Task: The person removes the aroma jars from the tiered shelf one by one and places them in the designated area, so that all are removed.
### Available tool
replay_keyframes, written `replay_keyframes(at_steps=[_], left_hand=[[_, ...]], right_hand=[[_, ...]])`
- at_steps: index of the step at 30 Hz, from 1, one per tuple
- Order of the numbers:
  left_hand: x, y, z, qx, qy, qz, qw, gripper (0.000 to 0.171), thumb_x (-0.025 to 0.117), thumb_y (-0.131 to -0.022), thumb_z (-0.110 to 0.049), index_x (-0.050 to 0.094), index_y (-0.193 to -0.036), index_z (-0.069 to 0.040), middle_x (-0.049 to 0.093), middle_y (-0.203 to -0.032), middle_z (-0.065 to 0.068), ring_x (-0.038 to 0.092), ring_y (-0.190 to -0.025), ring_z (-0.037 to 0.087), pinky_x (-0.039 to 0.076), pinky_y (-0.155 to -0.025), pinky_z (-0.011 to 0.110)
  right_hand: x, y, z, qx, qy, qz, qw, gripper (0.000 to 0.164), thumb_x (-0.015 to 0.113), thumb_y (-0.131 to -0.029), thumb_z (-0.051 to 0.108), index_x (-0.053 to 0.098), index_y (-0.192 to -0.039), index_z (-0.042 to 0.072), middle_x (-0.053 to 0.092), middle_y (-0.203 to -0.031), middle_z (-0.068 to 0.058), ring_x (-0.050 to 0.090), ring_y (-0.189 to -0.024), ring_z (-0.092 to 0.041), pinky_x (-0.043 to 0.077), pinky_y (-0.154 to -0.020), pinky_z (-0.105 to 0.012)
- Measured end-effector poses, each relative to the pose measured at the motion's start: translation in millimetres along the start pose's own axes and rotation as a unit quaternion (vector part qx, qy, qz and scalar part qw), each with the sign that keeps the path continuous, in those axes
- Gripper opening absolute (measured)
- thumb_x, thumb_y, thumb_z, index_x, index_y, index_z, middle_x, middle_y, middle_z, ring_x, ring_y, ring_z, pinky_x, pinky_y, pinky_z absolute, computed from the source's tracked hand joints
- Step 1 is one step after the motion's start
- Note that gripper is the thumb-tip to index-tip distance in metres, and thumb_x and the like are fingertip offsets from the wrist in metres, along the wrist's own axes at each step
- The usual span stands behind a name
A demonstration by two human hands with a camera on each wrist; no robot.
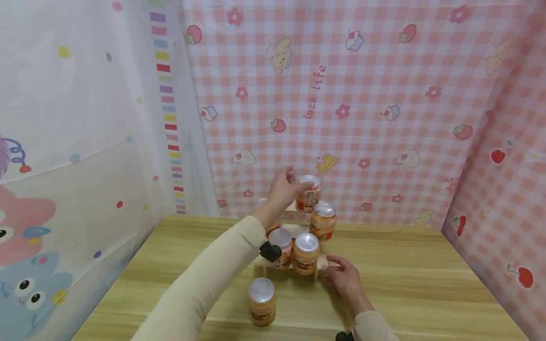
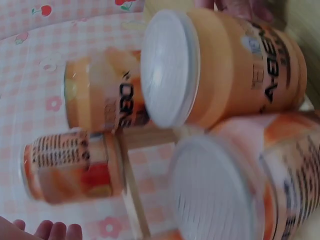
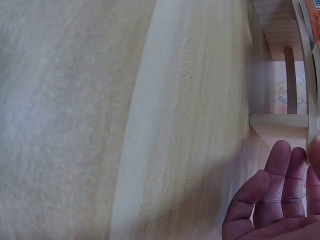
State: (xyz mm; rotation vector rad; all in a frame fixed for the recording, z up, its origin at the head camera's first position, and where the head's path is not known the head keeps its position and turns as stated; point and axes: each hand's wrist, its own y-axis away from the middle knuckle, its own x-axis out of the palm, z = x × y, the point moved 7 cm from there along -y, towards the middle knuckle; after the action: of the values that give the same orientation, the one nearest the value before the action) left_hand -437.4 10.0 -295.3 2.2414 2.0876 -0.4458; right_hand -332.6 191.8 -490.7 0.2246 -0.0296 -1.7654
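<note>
My left hand (image 1: 283, 191) is up at the top step of a small wooden stepped stand (image 1: 323, 262), beside an orange can (image 1: 308, 199) with a silvery lid. In the left wrist view, its fingers (image 2: 44, 231) look loose and apart from that can (image 2: 75, 170). On the middle step is another can (image 1: 323, 221); one more is mostly hidden behind my left wrist. Two cans, left (image 1: 280, 250) and right (image 1: 305, 255), share the lowest step. My right hand (image 1: 344, 279) is at that step's right end, fingers (image 3: 277, 170) loosely extended; contact is unclear.
A single can (image 1: 262, 303) stands upright on the wood-grain table (image 1: 396, 279) in front of the stand. Behind hangs a pink checked cloth (image 1: 367, 137); a white patterned cloth (image 1: 98, 118) hangs at the left. Black wrist-camera parts (image 1: 270, 251) sit close to the lower cans.
</note>
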Motion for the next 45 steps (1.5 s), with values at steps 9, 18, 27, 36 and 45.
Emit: replay_keyframes(at_steps=[9, 18, 27, 36, 45], left_hand=[[19.0, 4.9, 4.4, 0.042, -0.017, -0.015, 0.9989, 0.083, 0.081, -0.084, -0.031, 0.035, -0.150, -0.009, 0.053, -0.135, 0.015, 0.055, -0.118, 0.028, 0.049, -0.097, 0.041], [22.9, 3.8, 7.9, 0.042, -0.006, -0.024, 0.9988, 0.078, 0.081, -0.084, -0.026, 0.038, -0.147, -0.007, 0.054, -0.133, 0.013, 0.055, -0.119, 0.027, 0.048, -0.099, 0.040], [24.0, -3.6, 12.9, 0.024, -0.037, -0.022, 0.9988, 0.067, 0.082, -0.083, -0.027, 0.050, -0.138, -0.005, 0.059, -0.127, 0.012, 0.058, -0.116, 0.027, 0.050, -0.096, 0.040], [21.9, -6.3, 14.5, 0.026, -0.058, -0.035, 0.9974, 0.066, 0.084, -0.080, -0.025, 0.052, -0.136, -0.006, 0.061, -0.126, 0.011, 0.059, -0.116, 0.027, 0.050, -0.096, 0.040], [15.6, -9.5, 2.7, 0.042, -0.053, -0.048, 0.9966, 0.061, 0.083, -0.082, -0.022, 0.053, -0.133, -0.006, 0.063, -0.122, 0.011, 0.060, -0.112, 0.026, 0.051, -0.095, 0.039]], right_hand=[[1, 1, 1, -0.011, 0.004, -0.002, 1.000, 0.041, 0.069, -0.092, 0.008, 0.057, -0.129, -0.004, 0.073, -0.089, -0.008, 0.070, -0.073, -0.022, 0.048, -0.053, -0.031], [0, 0, 1, -0.017, -0.002, -0.006, 1.000, 0.040, 0.069, -0.091, 0.006, 0.057, -0.128, -0.006, 0.072, -0.087, -0.008, 0.070, -0.073, -0.023, 0.047, -0.052, -0.030], [1, 0, 1, -0.018, -0.012, -0.006, 1.000, 0.042, 0.070, -0.091, 0.007, 0.056, -0.129, -0.006, 0.071, -0.086, -0.009, 0.068, -0.069, -0.020, 0.047, -0.051, -0.030], [1, 0, 1, -0.017, -0.009, -0.008, 1.000, 0.040, 0.069, -0.092, 0.007, 0.057, -0.128, -0.006, 0.071, -0.084, -0.006, 0.069, -0.070, -0.021, 0.048, -0.052, -0.030], [-1, 1, 2, -0.016, 0.003, -0.013, 1.000, 0.039, 0.068, -0.091, 0.006, 0.058, -0.127, -0.005, 0.072, -0.086, -0.008, 0.069, -0.071, -0.023, 0.047, -0.052, -0.031]])
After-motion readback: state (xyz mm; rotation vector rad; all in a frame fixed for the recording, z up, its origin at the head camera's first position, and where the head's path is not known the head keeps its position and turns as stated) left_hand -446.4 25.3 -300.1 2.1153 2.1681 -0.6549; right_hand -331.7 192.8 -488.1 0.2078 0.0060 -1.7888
